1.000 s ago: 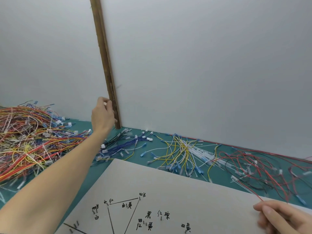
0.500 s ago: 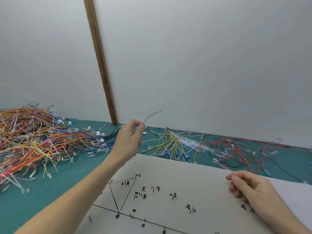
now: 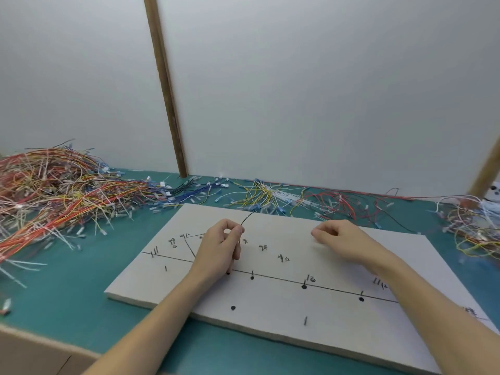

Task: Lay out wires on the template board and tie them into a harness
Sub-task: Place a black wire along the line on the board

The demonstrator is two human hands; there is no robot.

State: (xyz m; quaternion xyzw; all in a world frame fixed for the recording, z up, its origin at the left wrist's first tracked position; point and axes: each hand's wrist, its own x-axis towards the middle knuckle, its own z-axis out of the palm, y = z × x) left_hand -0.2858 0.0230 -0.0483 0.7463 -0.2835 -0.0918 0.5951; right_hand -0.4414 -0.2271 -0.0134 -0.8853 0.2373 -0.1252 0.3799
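Centrally, the white template board (image 3: pixel 270 307) lies on the teal table (image 3: pixel 67 301), its near edge close to the table's front. Above the board, the left hand (image 3: pixel 220 247) pinches a thin black wire (image 3: pixel 247 216) curving toward loose wires (image 3: pixel 259 196) behind the board. The right hand (image 3: pixel 343 240) hovers, fingers curled; whether it holds anything I cannot tell. Left of the board sprawls a tangled wire heap (image 3: pixel 54 190).

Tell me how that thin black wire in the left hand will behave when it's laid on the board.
The black wire arcs free above the left hand, so probably springy. Hair-thin, likely very light and easily nudged.
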